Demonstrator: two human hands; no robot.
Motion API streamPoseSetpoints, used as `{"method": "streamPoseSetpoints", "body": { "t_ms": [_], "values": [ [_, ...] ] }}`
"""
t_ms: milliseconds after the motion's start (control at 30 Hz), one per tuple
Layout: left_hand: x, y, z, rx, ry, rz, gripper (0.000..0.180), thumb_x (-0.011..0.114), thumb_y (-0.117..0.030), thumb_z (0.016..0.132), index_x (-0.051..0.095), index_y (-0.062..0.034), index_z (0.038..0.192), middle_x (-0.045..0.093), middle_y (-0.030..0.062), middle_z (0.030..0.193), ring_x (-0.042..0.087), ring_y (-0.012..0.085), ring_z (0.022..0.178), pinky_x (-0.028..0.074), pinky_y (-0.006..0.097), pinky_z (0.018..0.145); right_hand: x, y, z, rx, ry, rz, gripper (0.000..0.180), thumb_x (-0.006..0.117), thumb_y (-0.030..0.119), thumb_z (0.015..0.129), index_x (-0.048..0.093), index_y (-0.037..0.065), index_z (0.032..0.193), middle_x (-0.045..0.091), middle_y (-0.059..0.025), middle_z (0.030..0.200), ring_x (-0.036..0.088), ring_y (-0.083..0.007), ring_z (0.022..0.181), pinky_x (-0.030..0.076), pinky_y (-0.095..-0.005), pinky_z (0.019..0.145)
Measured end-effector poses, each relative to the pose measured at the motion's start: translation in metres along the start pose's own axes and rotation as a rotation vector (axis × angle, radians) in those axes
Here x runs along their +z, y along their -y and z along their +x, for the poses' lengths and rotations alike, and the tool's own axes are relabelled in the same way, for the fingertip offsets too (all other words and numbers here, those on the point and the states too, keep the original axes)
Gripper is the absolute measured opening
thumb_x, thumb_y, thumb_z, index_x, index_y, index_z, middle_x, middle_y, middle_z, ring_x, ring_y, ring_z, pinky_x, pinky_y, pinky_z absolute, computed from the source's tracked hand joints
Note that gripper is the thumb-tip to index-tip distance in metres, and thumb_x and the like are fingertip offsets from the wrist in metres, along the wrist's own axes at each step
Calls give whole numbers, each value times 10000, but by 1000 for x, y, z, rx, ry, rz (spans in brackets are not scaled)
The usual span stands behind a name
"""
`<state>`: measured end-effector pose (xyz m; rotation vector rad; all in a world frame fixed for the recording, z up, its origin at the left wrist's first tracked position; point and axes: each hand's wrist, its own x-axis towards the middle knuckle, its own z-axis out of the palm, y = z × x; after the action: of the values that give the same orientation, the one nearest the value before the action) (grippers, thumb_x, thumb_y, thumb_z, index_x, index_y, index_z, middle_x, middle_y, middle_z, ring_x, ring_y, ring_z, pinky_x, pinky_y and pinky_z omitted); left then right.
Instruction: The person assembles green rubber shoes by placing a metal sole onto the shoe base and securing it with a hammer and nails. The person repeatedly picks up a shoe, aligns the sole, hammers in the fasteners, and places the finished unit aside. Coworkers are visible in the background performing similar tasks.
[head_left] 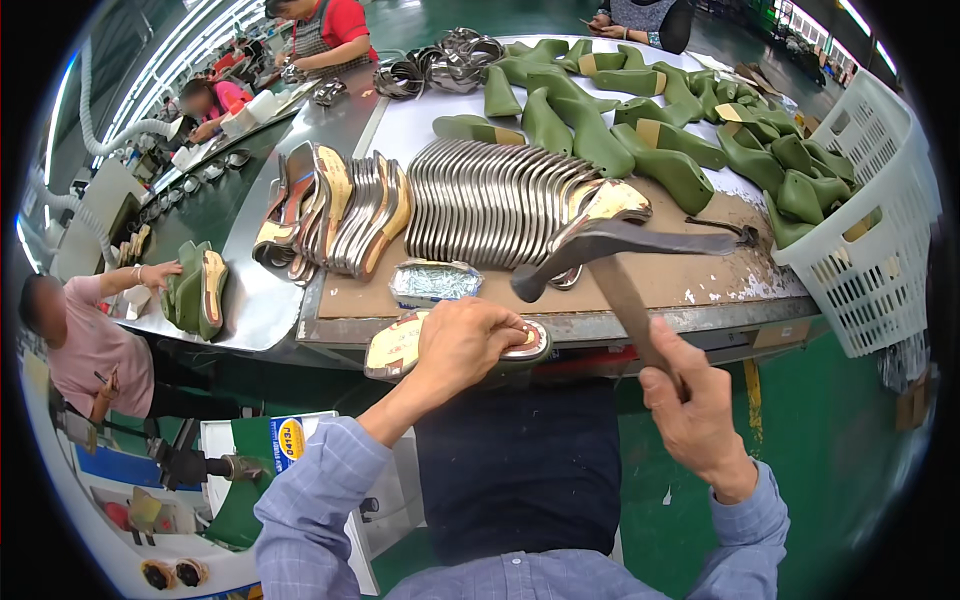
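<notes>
My right hand (697,405) is closed round the wooden handle of a hammer (628,305). Its long dark metal head is raised above the bench edge. Just left of it lies a shoe last with a yellow and brown insole (395,345) on its upward-facing bottom, at the bench's front edge. Across its middle rests my left hand (460,345), thumb and fingertips pinched together over the insole. Whatever is between those fingertips is too small or hidden to make out. Behind that hand sits a small clear-wrapped packet (434,283) of silvery contents.
A long row of metal-edged curved pieces (490,200) stands behind the packet. Green shoe lasts (565,120) are heaped at the back right, beside a white perforated basket (870,270). A co-worker at left (100,340) touches other lasts (185,290). More people work at the back.
</notes>
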<state>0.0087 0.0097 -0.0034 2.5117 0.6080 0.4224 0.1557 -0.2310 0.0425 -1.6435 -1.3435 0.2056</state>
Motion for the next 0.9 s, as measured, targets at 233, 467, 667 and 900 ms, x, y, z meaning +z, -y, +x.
{"method": "streamPoseSetpoints", "body": {
  "t_ms": [233, 467, 667, 900],
  "values": [
    [-18, -4, -3, 65, 108, 213, 440, 806, -428, 778, 728, -93, 1053, 728, 140, 1016, 637, 386, 1085, 480, 459, 918, -5, 5, 0, 100, 34, 19, 485, 628, 1, 961, 502, 70, 1424, 706, -155, 979, 685, -223, 774, 538, -310, 705],
    [-25, 19, -5, 141, 235, 330, 573, 749, -537, 781, 677, -108, 1155, 692, 119, 1076, 614, 351, 1109, 440, 484, 935, -7, -18, -32, 341, -82, 200, 487, 612, 26, 984, 472, 96, 1445, 607, -31, 736, 511, -73, 600, 455, -240, 574],
    [-19, 19, -6, 155, 237, 340, 531, 769, -477, 779, 655, -105, 1140, 662, 84, 986, 641, 298, 979, 449, 459, 834, -5, -22, -36, 272, -10, 73, 496, 636, 7, 961, 492, 83, 1430, 683, -104, 831, 591, -118, 643, 506, -275, 623],
    [-16, 7, -10, 147, 203, 449, 575, 748, -518, 789, 593, -60, 1100, 644, 126, 962, 637, 308, 947, 449, 441, 820, -12, -1, -10, 61, 50, -39, 479, 663, -9, 927, 536, 45, 1386, 688, -214, 1187, 720, -241, 943, 553, -334, 777]
  ]
}}
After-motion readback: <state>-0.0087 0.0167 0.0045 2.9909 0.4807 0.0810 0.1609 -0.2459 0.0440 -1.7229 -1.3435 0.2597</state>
